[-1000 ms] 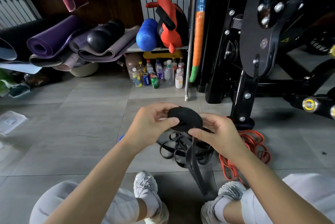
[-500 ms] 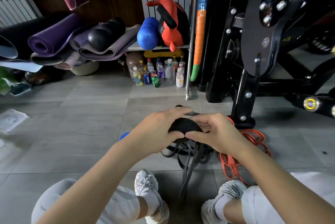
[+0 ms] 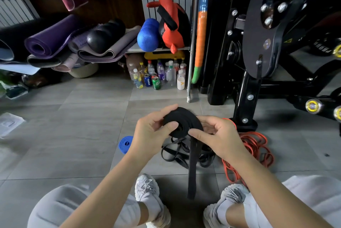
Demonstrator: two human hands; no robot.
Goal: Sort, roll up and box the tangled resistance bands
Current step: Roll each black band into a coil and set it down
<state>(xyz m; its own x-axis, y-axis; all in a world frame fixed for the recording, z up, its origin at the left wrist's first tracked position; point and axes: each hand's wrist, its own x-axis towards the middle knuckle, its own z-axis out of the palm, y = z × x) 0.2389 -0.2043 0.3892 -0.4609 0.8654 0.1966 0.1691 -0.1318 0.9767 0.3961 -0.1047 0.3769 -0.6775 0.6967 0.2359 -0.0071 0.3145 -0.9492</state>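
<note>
Grip: left hand (image 3: pixel 150 132) and right hand (image 3: pixel 220 140) pinch flat black rubber band coil (image 3: pixel 184 122); soft, springy, likely unwinds. Hold faces, tension hanging tail (image 3: pixel 192 170).

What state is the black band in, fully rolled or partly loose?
Partly rolled. The left hand and right hand hold the black band as a tight coil, and an unrolled tail hangs below.

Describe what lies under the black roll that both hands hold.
A loose tail hangs over tangled black bands on the floor. The roll and right hand hide part of that tangle.
</note>
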